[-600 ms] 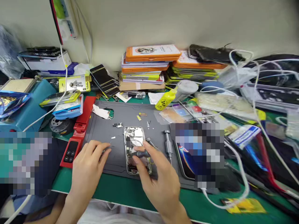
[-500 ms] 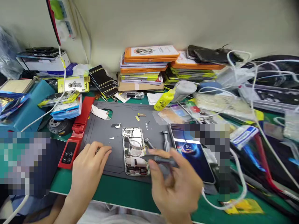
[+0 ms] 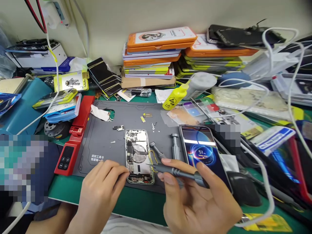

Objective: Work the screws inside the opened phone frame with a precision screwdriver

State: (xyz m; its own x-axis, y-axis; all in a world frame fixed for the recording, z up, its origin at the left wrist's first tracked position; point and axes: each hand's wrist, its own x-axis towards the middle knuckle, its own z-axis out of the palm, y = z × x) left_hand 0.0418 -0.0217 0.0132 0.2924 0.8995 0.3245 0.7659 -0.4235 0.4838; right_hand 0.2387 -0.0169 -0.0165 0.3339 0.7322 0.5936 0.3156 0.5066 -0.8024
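Observation:
An opened phone with its insides showing lies on a dark grey work mat. My right hand grips a slim grey screwdriver, whose tip points left at the phone's lower right edge. My left hand rests on the mat with its fingertips against the phone's lower left edge; whether they pinch anything is hidden. Two more screwdrivers lie just right of the phone. Small screws and parts are scattered above it.
A lit phone on a white cable lies right of the mat. A red tool borders the mat's left side. A yellow bottle, stacked orange and yellow boxes, cables and packets crowd the back and right.
My right hand drew back to the right off the open phone with the screwdriver. My left hand slid right to the phone's lower left edge. The view moved closer and lower.

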